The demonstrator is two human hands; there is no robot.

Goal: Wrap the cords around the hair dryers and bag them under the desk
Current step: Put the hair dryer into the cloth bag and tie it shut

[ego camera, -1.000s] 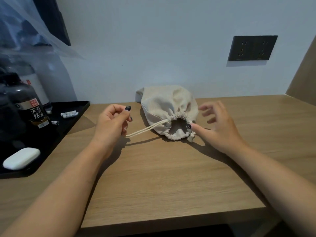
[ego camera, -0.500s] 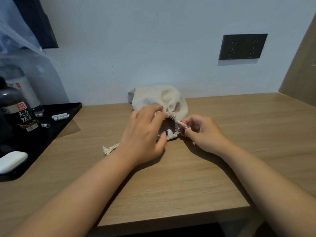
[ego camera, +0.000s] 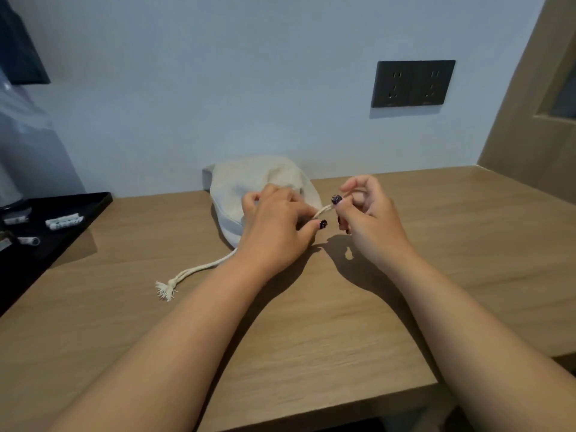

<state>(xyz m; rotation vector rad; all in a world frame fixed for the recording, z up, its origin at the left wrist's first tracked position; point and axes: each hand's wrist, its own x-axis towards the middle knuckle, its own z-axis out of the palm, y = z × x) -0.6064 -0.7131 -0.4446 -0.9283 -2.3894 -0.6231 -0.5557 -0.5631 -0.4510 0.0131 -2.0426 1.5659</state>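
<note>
Wooden desk (ego camera: 311,322) against a pale wall, a cloth bag (ego camera: 249,182) lying at its back edge. Left hand (ego camera: 274,226) grips the bag's gathered mouth. Right hand (ego camera: 364,213), just right of the bag, pinches a drawstring (ego camera: 324,209). Another cord (ego camera: 190,272) trails left of the bag. Black tray (ego camera: 78,213) sits further left, a socket (ego camera: 413,83) above right.

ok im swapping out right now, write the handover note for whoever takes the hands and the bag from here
Left hand: on the mouth of the cloth bag, holding it on the desk.
Right hand: pinching the right drawstring, drawn out sideways.
The left drawstring's knotted, frayed end lies loose on the desk.
Done: bag looks filled; contents can't be seen.
Left: finish cinching, then stow the bag under the desk.
Black tray with small items sits at far left.
</note>
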